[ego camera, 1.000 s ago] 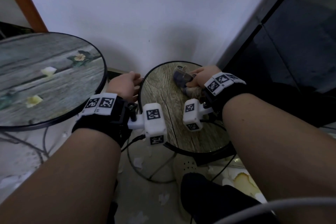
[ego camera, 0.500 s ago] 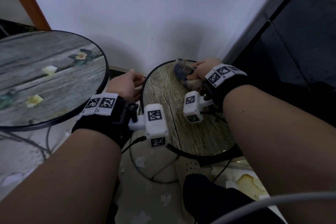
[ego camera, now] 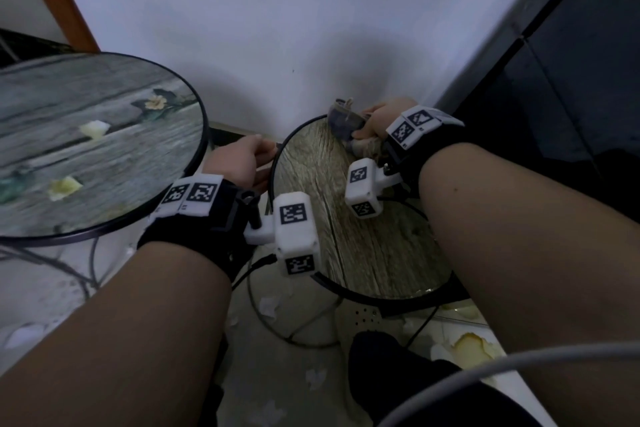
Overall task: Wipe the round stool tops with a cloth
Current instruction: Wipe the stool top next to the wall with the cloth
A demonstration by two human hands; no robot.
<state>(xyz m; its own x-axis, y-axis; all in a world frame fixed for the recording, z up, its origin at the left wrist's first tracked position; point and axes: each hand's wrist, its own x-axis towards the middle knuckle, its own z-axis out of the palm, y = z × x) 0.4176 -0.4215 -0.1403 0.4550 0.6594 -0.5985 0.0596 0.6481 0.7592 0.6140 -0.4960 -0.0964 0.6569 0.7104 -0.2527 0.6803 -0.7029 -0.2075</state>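
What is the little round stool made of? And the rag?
The small stool top looks like brown wood, matte, with grain lines and a crack, though it may be a printed wood pattern. Its rim looks like thin black metal. The cloth in the right hand looks like soft, crumpled grey fabric.

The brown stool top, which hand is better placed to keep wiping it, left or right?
Right. The right hand already grips the cloth at the far edge of the brown stool top. The left hand holds no cloth; it grips that stool's left rim, seemingly steadying it.
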